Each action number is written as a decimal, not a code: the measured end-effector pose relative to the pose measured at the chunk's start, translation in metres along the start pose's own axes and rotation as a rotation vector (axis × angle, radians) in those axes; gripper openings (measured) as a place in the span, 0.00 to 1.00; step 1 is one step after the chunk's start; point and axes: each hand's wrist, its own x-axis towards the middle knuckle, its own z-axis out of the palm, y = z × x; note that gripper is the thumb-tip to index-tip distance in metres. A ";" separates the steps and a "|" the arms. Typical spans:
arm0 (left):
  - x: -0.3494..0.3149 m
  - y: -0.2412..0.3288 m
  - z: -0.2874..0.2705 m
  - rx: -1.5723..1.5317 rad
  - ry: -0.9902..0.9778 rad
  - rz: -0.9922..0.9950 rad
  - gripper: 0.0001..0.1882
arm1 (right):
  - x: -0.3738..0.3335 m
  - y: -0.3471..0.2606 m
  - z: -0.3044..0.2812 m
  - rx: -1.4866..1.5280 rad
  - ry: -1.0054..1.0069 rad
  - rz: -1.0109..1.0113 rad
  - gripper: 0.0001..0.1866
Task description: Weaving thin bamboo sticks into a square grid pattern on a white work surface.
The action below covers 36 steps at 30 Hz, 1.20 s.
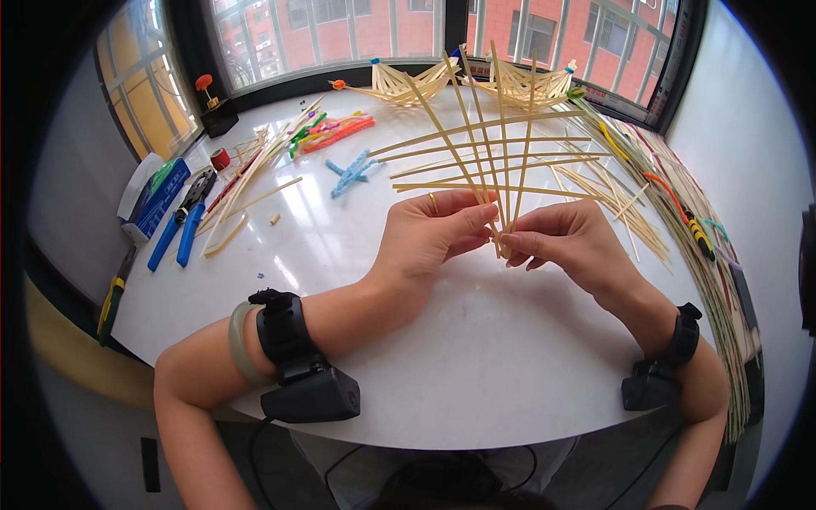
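Note:
Above the white table, both my hands hold a loose lattice of thin bamboo strips (507, 157). Several upright strips fan out at the top and draw together at the bottom, crossed by several sideways strips. My left hand (433, 228) pinches the lower left of the lattice between thumb and fingers, a ring on one finger. Close beside it, my right hand (568, 242) pinches the gathered lower ends of the upright strips. The fingertips of both hands are nearly touching.
Two boat-shaped woven bamboo pieces (406, 83) stand at the back by the window. Leftward lie blue-handled pliers (189, 223), a blue box (163, 194), colourful fuzzy stems (340, 129) and a light-blue fuzzy piece (350, 174). Loose strips (625, 200) and a yellow-black handled tool (701, 238) lie rightward.

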 end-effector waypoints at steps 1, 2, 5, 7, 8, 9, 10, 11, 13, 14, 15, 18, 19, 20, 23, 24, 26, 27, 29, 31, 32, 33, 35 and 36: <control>0.000 0.000 -0.001 0.001 0.001 -0.001 0.10 | 0.000 0.000 0.000 0.001 -0.001 0.000 0.09; 0.001 -0.001 -0.002 -0.006 -0.015 -0.003 0.10 | 0.001 0.001 0.001 0.003 -0.006 -0.004 0.09; 0.001 0.000 -0.002 -0.021 -0.043 -0.001 0.10 | 0.000 0.002 0.001 -0.007 0.003 -0.006 0.10; 0.001 0.000 -0.002 -0.024 -0.044 0.002 0.10 | 0.001 0.002 0.002 -0.013 0.007 -0.004 0.10; 0.001 0.000 -0.002 -0.025 -0.038 0.004 0.10 | 0.001 0.002 0.003 0.009 0.010 0.009 0.11; 0.001 -0.001 -0.002 -0.027 -0.033 0.007 0.09 | 0.001 0.001 0.003 0.031 0.015 0.022 0.11; 0.001 -0.001 -0.001 -0.027 -0.032 0.007 0.09 | 0.000 0.000 0.004 0.030 0.014 0.022 0.11; 0.001 -0.001 -0.001 -0.020 -0.024 0.012 0.09 | 0.000 -0.002 0.004 0.026 0.003 0.031 0.11; 0.000 -0.002 0.000 -0.012 -0.015 0.016 0.09 | -0.001 -0.003 0.004 0.023 -0.010 0.040 0.12; 0.000 -0.002 0.000 -0.002 -0.010 0.023 0.08 | -0.001 -0.003 0.004 0.026 -0.007 0.043 0.12; 0.000 -0.002 0.000 0.008 -0.006 0.030 0.08 | -0.001 -0.003 0.004 0.028 -0.003 0.045 0.12; -0.002 0.000 0.001 0.085 0.001 -0.007 0.07 | -0.002 -0.003 0.004 0.020 0.012 0.056 0.12; -0.001 -0.001 0.000 0.085 0.003 -0.008 0.07 | -0.002 -0.002 0.005 0.020 0.010 0.057 0.12; 0.000 -0.003 -0.002 0.067 -0.018 0.002 0.07 | -0.001 -0.002 0.006 0.040 0.007 0.043 0.12; 0.002 -0.006 -0.003 0.043 -0.041 0.014 0.08 | 0.000 0.001 0.007 0.068 -0.010 0.027 0.11; 0.001 -0.005 -0.003 0.038 -0.047 0.019 0.08 | 0.000 0.001 0.007 0.073 -0.019 0.021 0.11; 0.001 -0.004 -0.001 0.089 -0.059 0.016 0.08 | 0.001 0.002 0.007 0.053 -0.031 0.012 0.11; 0.000 -0.003 -0.001 0.143 -0.065 0.016 0.08 | 0.001 0.002 0.007 0.034 -0.048 -0.001 0.12; 0.000 -0.002 -0.002 0.189 -0.054 0.023 0.08 | 0.001 0.002 0.008 0.037 -0.052 -0.003 0.12; 0.001 -0.001 0.000 0.231 -0.049 0.028 0.08 | 0.001 0.002 0.007 0.037 -0.050 -0.002 0.12; 0.000 -0.001 0.001 0.202 -0.034 0.020 0.09 | 0.001 0.002 0.007 0.053 -0.053 -0.012 0.12; -0.001 -0.001 0.002 0.174 -0.018 0.012 0.09 | 0.001 0.003 0.006 0.070 -0.057 -0.022 0.12; -0.001 -0.002 0.002 0.144 -0.022 0.018 0.09 | 0.001 0.002 0.005 0.071 -0.067 -0.019 0.13; 0.000 -0.002 0.002 0.112 -0.029 0.027 0.09 | 0.000 0.002 0.004 0.068 -0.074 -0.016 0.13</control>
